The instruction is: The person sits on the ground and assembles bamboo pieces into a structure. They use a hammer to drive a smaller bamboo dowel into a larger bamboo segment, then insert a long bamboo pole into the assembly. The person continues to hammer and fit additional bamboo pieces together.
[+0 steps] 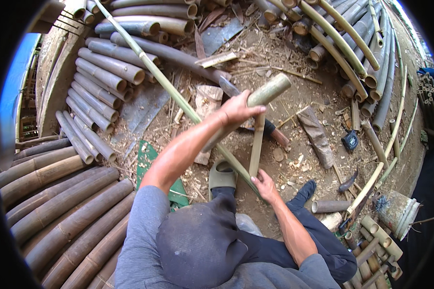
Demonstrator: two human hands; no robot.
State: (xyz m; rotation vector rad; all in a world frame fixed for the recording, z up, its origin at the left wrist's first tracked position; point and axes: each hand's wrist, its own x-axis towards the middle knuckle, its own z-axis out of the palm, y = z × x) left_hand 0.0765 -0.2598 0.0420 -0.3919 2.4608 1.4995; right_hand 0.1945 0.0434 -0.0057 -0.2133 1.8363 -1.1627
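My left hand is closed round a thick bamboo tube, held slanting with its cut end up to the right. A flat bamboo slat stands nearly upright below, its top meeting the tube near my left thumb. My right hand pinches the slat's lower end. From the upper left a long green bamboo pole runs diagonally down, under my left forearm, its near end by my right fingers. Beneath the tube lies a large knife, its blade and dark handle showing; my left hand hides its middle.
Stacked bamboo tubes lie left, with thicker ones nearer. More bamboo poles lie at the upper right. On the shaving-strewn ground are a tape measure and a wooden piece. A white bucket stands at right.
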